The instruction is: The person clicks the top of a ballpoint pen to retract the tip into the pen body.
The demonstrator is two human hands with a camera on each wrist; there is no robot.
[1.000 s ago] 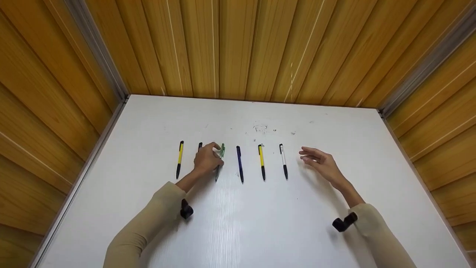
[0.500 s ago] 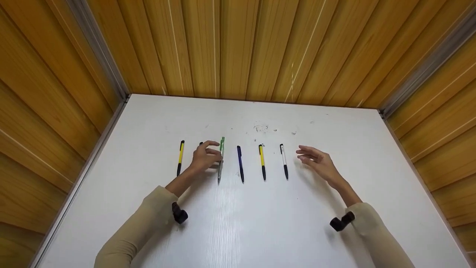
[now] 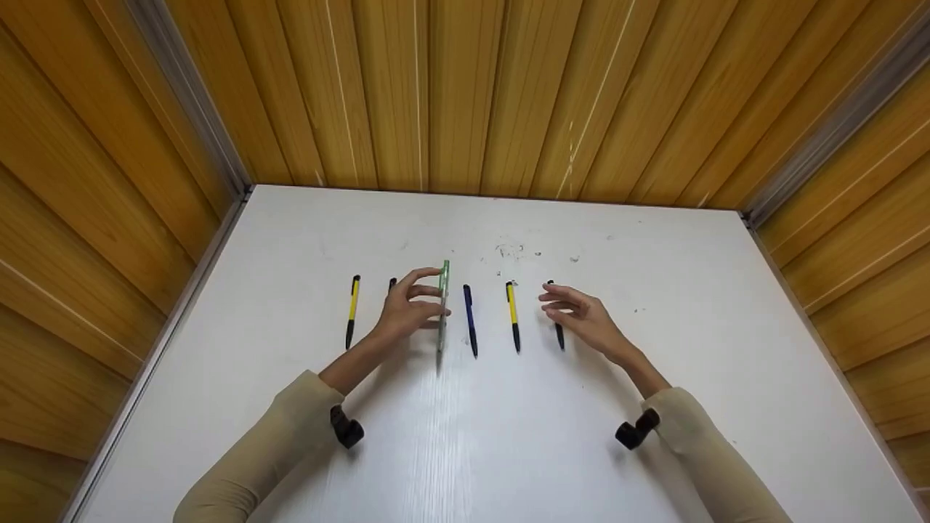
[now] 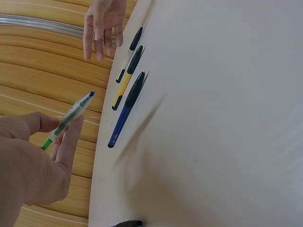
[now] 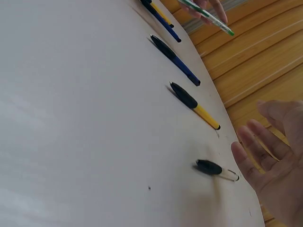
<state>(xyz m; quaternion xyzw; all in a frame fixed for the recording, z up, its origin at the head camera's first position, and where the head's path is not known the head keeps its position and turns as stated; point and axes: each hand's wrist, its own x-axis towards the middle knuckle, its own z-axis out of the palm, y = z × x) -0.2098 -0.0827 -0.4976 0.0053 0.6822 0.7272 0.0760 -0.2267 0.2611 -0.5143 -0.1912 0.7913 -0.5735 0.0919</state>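
Fingers of your left hand pinch the green pen, raised at nine o'clock from the blue pen, in head view; left wrist: probably light, stiff, slick, best gripped mid-barrel; right wrist: your right hand loosely spread, empty.

i'm linked into what looks like a small recording booth: wood-grained panels stand on three sides, grey metal strips run up the corners, and a smudged white worktop spans between them. black devices at both sleeve cuffs fit that; which building, i can't tell.
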